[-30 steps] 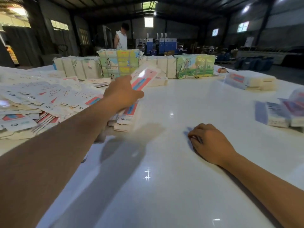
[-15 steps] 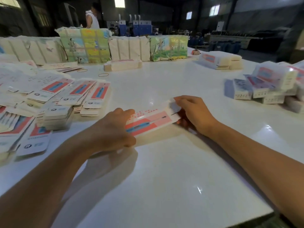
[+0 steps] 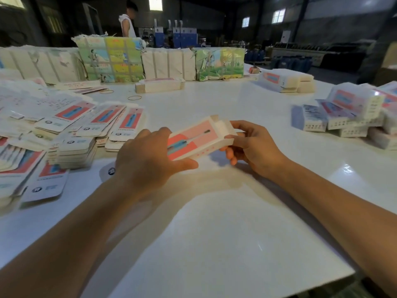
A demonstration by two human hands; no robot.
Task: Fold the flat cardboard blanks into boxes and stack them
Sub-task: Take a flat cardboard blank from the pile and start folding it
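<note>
A pink and red cardboard box [image 3: 196, 139], popped open into a tube, is held just above the white table [image 3: 214, 244] between both hands. My left hand [image 3: 146, 162] grips its near end, thumb along the lower edge. My right hand [image 3: 251, 147] holds the far end, where white flaps stand open. Piles of flat blanks [image 3: 90, 127] lie spread over the left side of the table. Folded boxes [image 3: 352, 112] are stacked at the right.
Wrapped bundles [image 3: 111, 59] line the far edge of the table, with a small pack of blanks [image 3: 160, 84] and rubber bands [image 3: 135, 97] in front. More folded boxes [image 3: 285, 81] sit at the far right. A person [image 3: 127, 22] stands beyond the table.
My left hand carried one blank from the left pile to the middle. My right hand took its other end, and the flat blank has opened into a box shape.
</note>
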